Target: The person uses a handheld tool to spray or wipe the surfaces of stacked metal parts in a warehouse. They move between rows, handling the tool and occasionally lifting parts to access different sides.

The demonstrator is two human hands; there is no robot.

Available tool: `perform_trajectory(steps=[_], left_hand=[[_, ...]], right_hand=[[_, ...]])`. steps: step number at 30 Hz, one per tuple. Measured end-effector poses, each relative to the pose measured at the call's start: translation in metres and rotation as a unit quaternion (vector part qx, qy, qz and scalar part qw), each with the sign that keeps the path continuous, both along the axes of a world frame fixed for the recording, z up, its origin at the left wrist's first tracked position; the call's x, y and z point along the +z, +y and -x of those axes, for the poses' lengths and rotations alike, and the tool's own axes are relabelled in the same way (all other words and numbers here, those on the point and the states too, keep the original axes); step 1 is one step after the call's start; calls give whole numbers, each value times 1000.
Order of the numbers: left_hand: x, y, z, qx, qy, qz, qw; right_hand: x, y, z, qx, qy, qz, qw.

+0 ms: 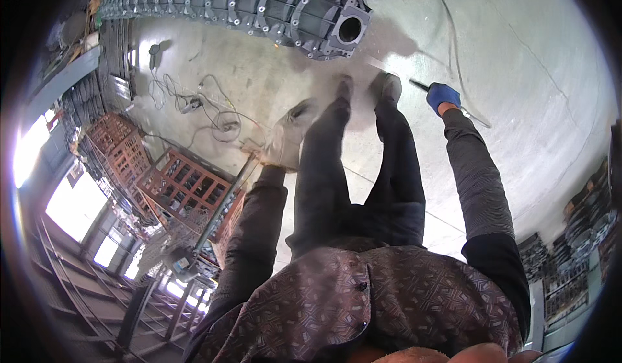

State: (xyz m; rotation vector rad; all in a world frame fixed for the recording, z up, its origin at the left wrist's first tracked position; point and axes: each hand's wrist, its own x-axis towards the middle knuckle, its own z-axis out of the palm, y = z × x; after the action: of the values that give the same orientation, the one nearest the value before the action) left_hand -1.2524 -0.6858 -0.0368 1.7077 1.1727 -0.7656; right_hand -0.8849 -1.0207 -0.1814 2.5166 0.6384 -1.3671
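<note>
My right hand (444, 97), in a blue glove, is closed around a slim black hand tool (420, 85) whose front end points toward my feet. A thin pale line runs on from its tip, too faint to make out. A hose (455, 45) passes by that hand. My left hand (277, 148) hangs beside my left leg, smeared and pale against the floor, so its fingers cannot be read. Beyond my shoes stands a long row of grey cast metal housings (275, 7); the nearest has a square flange with a round opening (350, 30).
Tangled cables (210, 113) lie on the concrete floor at the left, with a grinder-like tool (154, 51) beyond them. Rust-red crates (184, 180) holding dark parts stand left of my left arm. Racks of parts (586, 224) line the right side. A dark object (301, 110) lies near my left foot.
</note>
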Motion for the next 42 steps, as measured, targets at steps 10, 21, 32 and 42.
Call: perform_trajectory(steps=[10,21,32,42], left_hand=[[-157,135,-46,-478,194,-143,844],[-130,141,-39,-472,208,-99,851],[-105,132,18,-361,265,-55,892],[-109,144,20,-356,264,-50,895]], right_hand=[[-46,-43,45,-136,11,-5,991],[-28,-13,94,-159,27,-7,987],[-10,108,79,-36,-35,-181,982],[-19,165,32,-165,-55,-153,973]])
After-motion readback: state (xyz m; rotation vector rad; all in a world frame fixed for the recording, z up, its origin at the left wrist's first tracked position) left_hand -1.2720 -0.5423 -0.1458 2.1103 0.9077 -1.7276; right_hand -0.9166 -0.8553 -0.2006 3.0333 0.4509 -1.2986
